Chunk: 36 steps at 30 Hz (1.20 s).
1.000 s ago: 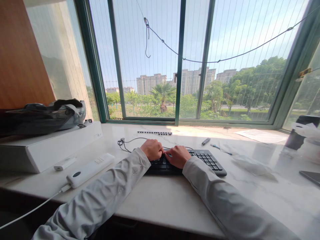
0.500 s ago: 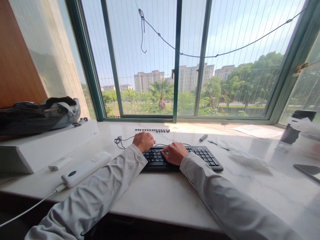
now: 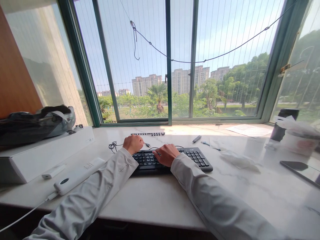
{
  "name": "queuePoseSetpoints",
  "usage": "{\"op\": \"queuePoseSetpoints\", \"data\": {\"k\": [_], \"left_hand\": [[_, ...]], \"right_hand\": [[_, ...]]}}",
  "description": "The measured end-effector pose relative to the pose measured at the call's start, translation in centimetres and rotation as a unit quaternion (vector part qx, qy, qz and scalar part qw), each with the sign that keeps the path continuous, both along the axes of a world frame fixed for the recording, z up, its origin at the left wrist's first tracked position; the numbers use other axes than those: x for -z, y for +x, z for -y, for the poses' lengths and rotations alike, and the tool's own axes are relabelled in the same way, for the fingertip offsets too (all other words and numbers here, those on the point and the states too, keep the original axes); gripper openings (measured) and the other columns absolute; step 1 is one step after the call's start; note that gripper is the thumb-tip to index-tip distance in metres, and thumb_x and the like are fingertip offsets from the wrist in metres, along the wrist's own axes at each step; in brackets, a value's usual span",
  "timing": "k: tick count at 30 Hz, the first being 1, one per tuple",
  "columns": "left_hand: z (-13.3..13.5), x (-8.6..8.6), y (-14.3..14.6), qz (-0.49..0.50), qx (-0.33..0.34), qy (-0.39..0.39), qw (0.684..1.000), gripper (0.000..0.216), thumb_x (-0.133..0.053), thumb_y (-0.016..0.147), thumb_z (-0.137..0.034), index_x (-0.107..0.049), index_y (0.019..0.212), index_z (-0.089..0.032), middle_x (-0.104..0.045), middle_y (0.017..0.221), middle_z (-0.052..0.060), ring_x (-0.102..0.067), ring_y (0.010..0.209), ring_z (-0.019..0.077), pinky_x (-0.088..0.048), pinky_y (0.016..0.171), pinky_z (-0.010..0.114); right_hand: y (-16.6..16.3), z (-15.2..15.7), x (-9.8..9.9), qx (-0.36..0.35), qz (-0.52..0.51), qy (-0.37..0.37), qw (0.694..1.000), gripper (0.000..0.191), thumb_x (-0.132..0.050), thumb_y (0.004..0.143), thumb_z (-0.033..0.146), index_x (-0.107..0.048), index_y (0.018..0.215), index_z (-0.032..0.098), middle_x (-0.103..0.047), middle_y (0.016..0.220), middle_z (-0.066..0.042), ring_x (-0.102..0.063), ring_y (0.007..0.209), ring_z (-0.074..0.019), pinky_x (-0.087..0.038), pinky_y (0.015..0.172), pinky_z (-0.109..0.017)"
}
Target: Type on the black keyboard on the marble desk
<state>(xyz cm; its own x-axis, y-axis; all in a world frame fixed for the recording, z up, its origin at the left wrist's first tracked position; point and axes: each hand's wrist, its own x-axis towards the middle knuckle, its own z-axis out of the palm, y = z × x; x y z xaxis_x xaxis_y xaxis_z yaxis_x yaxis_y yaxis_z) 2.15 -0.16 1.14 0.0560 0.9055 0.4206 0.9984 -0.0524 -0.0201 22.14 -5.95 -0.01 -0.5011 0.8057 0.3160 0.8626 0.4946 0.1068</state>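
- Left hand (image 3: pixel 133 144): knuckles up, fingers curled into a loose fist at the far left corner of the flat black rectangular plastic keyboard (image 3: pixel 197 158). The palm side is hidden, so any contents cannot be made out.
- Right hand (image 3: pixel 166 154): resting on the middle key rows, just beside the left hand but apart from it. Its fingers bend down onto the keys with the tips hidden, so whether they pinch anything cannot be told.
- The keyboard lies flat on the glossy white veined stone counter (image 3: pixel 155 200). Both pale, wrinkled fabric sleeves cover its near left portion, while the number pad to the right of the right hand is exposed.
- A thin black cable (image 3: pixel 113 146) lies tangled just left of the left hand.
- A narrow dark strip of small keycaps (image 3: pixel 148 134) lies beyond the left hand.
- A smooth white rounded oblong power bank (image 3: pixel 77 175) lies left of the left sleeve, and its cord runs out of view.
- A dark flat phone (image 3: pixel 300 168) lies far to the right, cut off by the picture edge.
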Motion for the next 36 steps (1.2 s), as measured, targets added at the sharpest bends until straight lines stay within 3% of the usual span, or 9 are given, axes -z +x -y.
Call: {"op": "queuePoseSetpoints", "data": {"k": [5,11,21,28,36], "left_hand": [[-2.7,-0.6,0.4,-0.057,0.011,0.005,0.998,0.035,-0.041,0.076,-0.028,-0.074,0.087,-0.022,-0.07,0.09,0.012,-0.063,0.086,0.0268,-0.044,0.076,0.034],[-8.7,-0.6,2.1,-0.121,0.055,-0.025,0.991,0.036,-0.043,0.079,-0.035,-0.071,0.096,-0.021,-0.068,0.1,0.011,-0.06,0.097,0.0244,-0.04,0.085,0.032],[-16.4,2.6,2.5,-0.172,0.095,-0.055,0.979,0.032,-0.055,0.071,-0.029,-0.071,0.096,-0.018,-0.068,0.096,0.015,-0.062,0.092,0.0294,-0.042,0.079,0.036],[-18.6,2.9,2.2,-0.183,0.117,-0.048,0.975,0.025,-0.053,0.075,-0.027,-0.072,0.088,-0.019,-0.069,0.091,0.013,-0.062,0.089,0.0268,-0.04,0.08,0.035],[-18.5,3.4,1.6,-0.188,0.122,-0.032,0.974,0.025,-0.057,0.079,-0.035,-0.07,0.09,-0.016,-0.069,0.088,0.008,-0.06,0.089,0.0251,-0.039,0.082,0.034]], "right_hand": [[0.7,-0.9,0.0,0.03,-0.036,0.029,0.998,0.055,-0.022,0.095,0.044,-0.071,0.088,0.018,-0.07,0.086,-0.012,-0.065,0.081,-0.0217,-0.042,0.072,-0.031],[1.5,-1.8,0.3,0.049,-0.059,0.042,0.996,0.051,-0.025,0.095,0.042,-0.07,0.087,0.018,-0.07,0.084,-0.012,-0.065,0.079,-0.0219,-0.042,0.069,-0.032],[2.8,-2.4,0.2,0.063,-0.047,0.048,0.996,0.047,-0.028,0.094,0.038,-0.071,0.088,0.018,-0.07,0.084,-0.012,-0.066,0.079,-0.0229,-0.044,0.068,-0.033],[2.6,-2.5,0.4,0.052,-0.051,0.051,0.996,0.045,-0.032,0.093,0.037,-0.071,0.085,0.017,-0.071,0.084,-0.013,-0.066,0.079,-0.0228,-0.045,0.067,-0.033],[2.2,-2.5,0.5,0.044,-0.064,0.058,0.995,0.042,-0.036,0.091,0.037,-0.072,0.082,0.017,-0.071,0.083,-0.013,-0.066,0.078,-0.0228,-0.046,0.067,-0.033]]}}
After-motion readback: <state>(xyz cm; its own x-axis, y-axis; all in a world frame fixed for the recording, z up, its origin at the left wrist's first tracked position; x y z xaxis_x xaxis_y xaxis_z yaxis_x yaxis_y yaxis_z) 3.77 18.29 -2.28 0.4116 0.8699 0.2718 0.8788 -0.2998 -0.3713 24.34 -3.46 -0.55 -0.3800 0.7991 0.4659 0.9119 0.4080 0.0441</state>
